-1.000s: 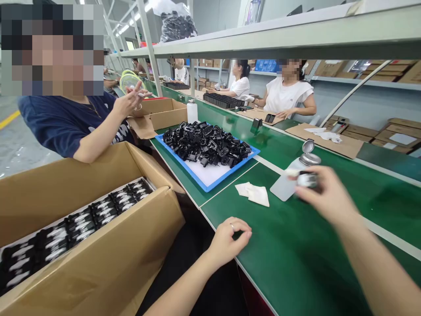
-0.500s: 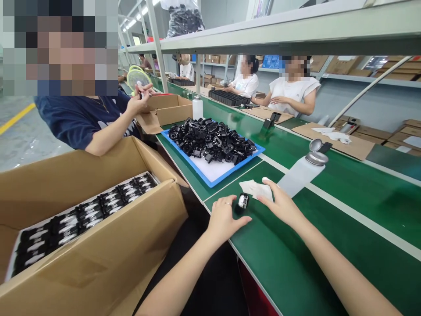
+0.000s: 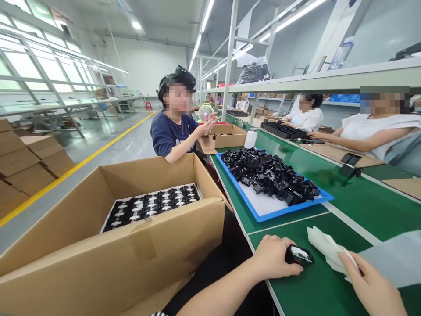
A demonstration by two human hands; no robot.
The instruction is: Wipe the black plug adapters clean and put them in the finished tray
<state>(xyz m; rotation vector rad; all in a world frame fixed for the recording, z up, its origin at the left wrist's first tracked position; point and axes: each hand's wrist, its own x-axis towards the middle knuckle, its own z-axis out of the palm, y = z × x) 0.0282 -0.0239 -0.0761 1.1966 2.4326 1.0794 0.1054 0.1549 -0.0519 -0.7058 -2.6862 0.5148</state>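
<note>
A small black part (image 3: 299, 255) with a pale label on its top lies on the green counter (image 3: 362, 202), close to the near edge. The left hand (image 3: 272, 256) curls around its left end, fingers (image 3: 289, 267) closed on it. Just to its right lies a crumpled white cloth (image 3: 327, 246). The right hand (image 3: 373, 287) rests its fingers on the cloth's near corner; whether they pinch it or only lie on it cannot be told. A translucent plastic bottle (image 3: 391, 259) lies just beside that hand.

Farther along the counter stands a blue tray (image 3: 263, 217) heaped with loose black parts (image 3: 269, 175). To the left, off the counter, an open cardboard box (image 3: 164, 245) holds black parts packed in neat rows (image 3: 154, 206). Beyond it sits a person in a dark blue shirt (image 3: 169, 134), both hands raised over a smaller open box (image 3: 226, 137).
</note>
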